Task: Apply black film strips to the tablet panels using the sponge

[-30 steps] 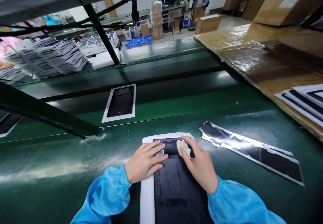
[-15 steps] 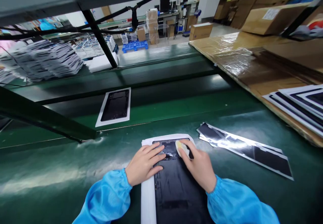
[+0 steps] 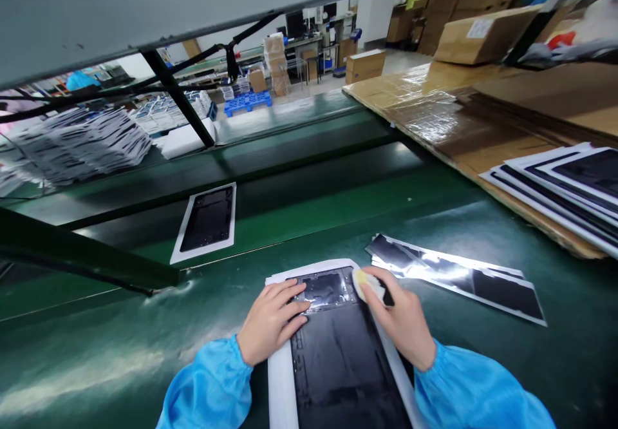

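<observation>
A black rectangular panel point(image 3: 345, 358) with a glossy strip near its far end lies on white sheets point(image 3: 282, 384) in front of me. My left hand point(image 3: 273, 319) rests on its far left edge, fingers spread flat. My right hand point(image 3: 400, 316) pinches a whitish-yellow wiping pad point(image 3: 369, 285) at the panel's far right corner. To the right of that hand are shiny black film strips point(image 3: 458, 274) with silvery edges, lying overlapped on the green surface.
Another black panel on a white sheet point(image 3: 207, 223) lies on the green belt beyond. At right, stacked panels point(image 3: 570, 187) sit on a cardboard-covered table point(image 3: 434, 110). A green post point(image 3: 82, 255) slants at left; a grey beam point(image 3: 193, 4) crosses overhead.
My right hand and the pad have slid rightward, from the glossy strip to the panel's right edge. My left hand stays on the left edge. The camera view has shifted and tilted slightly.
</observation>
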{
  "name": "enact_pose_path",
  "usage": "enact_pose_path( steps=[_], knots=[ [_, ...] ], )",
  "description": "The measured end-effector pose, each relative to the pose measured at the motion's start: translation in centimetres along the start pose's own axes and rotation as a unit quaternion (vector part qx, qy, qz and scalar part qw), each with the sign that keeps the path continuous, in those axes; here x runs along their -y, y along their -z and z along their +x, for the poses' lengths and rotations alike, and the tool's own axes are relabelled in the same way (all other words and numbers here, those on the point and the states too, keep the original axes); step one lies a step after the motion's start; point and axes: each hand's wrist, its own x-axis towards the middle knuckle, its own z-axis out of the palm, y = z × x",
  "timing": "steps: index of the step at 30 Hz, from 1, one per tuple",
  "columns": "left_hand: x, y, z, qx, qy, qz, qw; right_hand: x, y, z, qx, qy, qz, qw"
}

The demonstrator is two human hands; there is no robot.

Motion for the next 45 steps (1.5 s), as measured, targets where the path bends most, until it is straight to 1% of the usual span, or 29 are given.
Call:
enact_pose_path(
  steps=[2, 3, 5, 7, 10, 12, 14, 16, 17, 19, 21, 23, 25, 27, 28, 29, 30, 31, 33, 35, 36, 38, 39, 40, 41, 42, 44, 45],
  knots=[
    [-0.4, -0.2, 1.4, -0.023, 0.020, -0.003, 1.000, -0.7, 0.7, 0.4, -0.061, -0.073, 0.076, 0.993],
    [-0.7, -0.4, 2.4, -0.027, 0.033, 0.001, 0.999, -1.0, 0.9, 0.7, -0.077, -0.112, 0.116, 0.984],
    [-1.1, -1.1, 4.5, -0.014, 0.068, 0.022, 0.997, -1.6, 0.8, 1.1, -0.075, -0.177, 0.183, 0.964],
    [-1.3, -1.9, 6.4, 0.016, 0.105, 0.050, 0.993, -2.1, 0.5, 1.3, -0.055, -0.209, 0.219, 0.951],
    [-1.3, -2.9, 8.2, 0.054, 0.135, 0.064, 0.987, -2.4, 0.2, 1.1, -0.024, -0.231, 0.265, 0.936],
    [-1.1, -3.1, 8.5, 0.052, 0.141, 0.049, 0.987, -2.5, 0.2, 0.9, 0.011, -0.244, 0.312, 0.918],
    [-0.9, -3.1, 8.4, 0.036, 0.146, 0.025, 0.988, -2.7, 0.2, 0.7, 0.061, -0.242, 0.351, 0.903],
    [-0.7, -3.0, 8.2, 0.034, 0.155, -0.001, 0.987, -2.8, 0.2, 0.6, 0.106, -0.231, 0.369, 0.894],
    [-0.7, -2.9, 8.1, 0.038, 0.158, -0.012, 0.987, -2.8, 0.3, 0.6, 0.116, -0.228, 0.372, 0.892],
    [-0.7, -2.6, 8.1, 0.036, 0.160, -0.032, 0.986, -2.6, 0.4, 0.7, 0.116, -0.223, 0.378, 0.891],
    [-0.9, -2.1, 8.1, 0.009, 0.156, -0.042, 0.987, -1.9, 0.7, 0.8, 0.108, -0.218, 0.401, 0.883],
    [-1.3, -1.3, 8.1, -0.021, 0.157, -0.054, 0.986, -0.9, 1.1, 0.8, 0.101, -0.224, 0.447, 0.860],
    [-1.5, -0.4, 8.0, -0.043, 0.167, -0.068, 0.983, 0.1, 1.5, 0.7, 0.097, -0.237, 0.498, 0.829],
    [-1.7, 0.3, 7.9, -0.062, 0.175, -0.075, 0.980, 0.9, 1.8, 0.5, 0.108, -0.244, 0.540, 0.798],
    [-1.6, 0.6, 7.9, -0.072, 0.177, -0.072, 0.979, 1.2, 1.8, 0.2, 0.123, -0.245, 0.550, 0.789],
    [-1.6, 0.8, 7.8, -0.082, 0.179, -0.065, 0.978, 1.4, 1.8, 0.0, 0.143, -0.244, 0.550, 0.786],
    [-1.5, 0.9, 7.8, -0.089, 0.182, -0.058, 0.978, 1.5, 1.6, -0.4, 0.164, -0.241, 0.540, 0.790],
    [-1.4, 1.0, 7.8, -0.093, 0.184, -0.054, 0.977, 1.6, 1.5, -0.7, 0.183, -0.234, 0.520, 0.801],
    [-1.3, 1.1, 7.7, -0.103, 0.182, -0.055, 0.976, 1.7, 1.0, -1.4, 0.202, -0.210, 0.467, 0.834],
    [-1.1, 1.5, 7.7, -0.138, 0.177, -0.048, 0.973, 1.6, 0.6, -1.9, 0.185, -0.197, 0.429, 0.862],
    [-0.9, 1.7, 7.6, -0.170, 0.181, -0.041, 0.968, 1.5, 0.5, -2.0, 0.165, -0.198, 0.421, 0.870],
    [-0.4, 2.1, 7.4, -0.241, 0.213, -0.048, 0.946, 1.0, 0.5, -1.9, 0.116, -0.216, 0.423, 0.872],
    [-0.1, 2.1, 7.3, -0.265, 0.238, -0.076, 0.931, 0.7, 0.7, -1.7, 0.095, -0.226, 0.430, 0.869],
    [0.1, 2.0, 7.2, -0.274, 0.266, -0.129, 0.915, 0.3, 0.8, -1.5, 0.079, -0.234, 0.440, 0.863],
    [0.3, 1.7, 7.1, -0.265, 0.292, -0.204, 0.896, -0.2, 1.0, -1.2, 0.065, -0.240, 0.451, 0.857],
    [0.4, 1.3, 7.0, -0.237, 0.315, -0.290, 0.872, -0.7, 1.3, -0.9, 0.050, -0.244, 0.462, 0.851],
    [0.1, 0.1, 7.0, -0.150, 0.345, -0.453, 0.808, -1.5, 1.7, -0.4, 0.014, -0.247, 0.485, 0.839],
    [-0.2, -0.5, 7.1, -0.115, 0.354, -0.506, 0.778, -1.8, 1.9, -0.1, -0.004, -0.249, 0.498, 0.831]
  ],
)
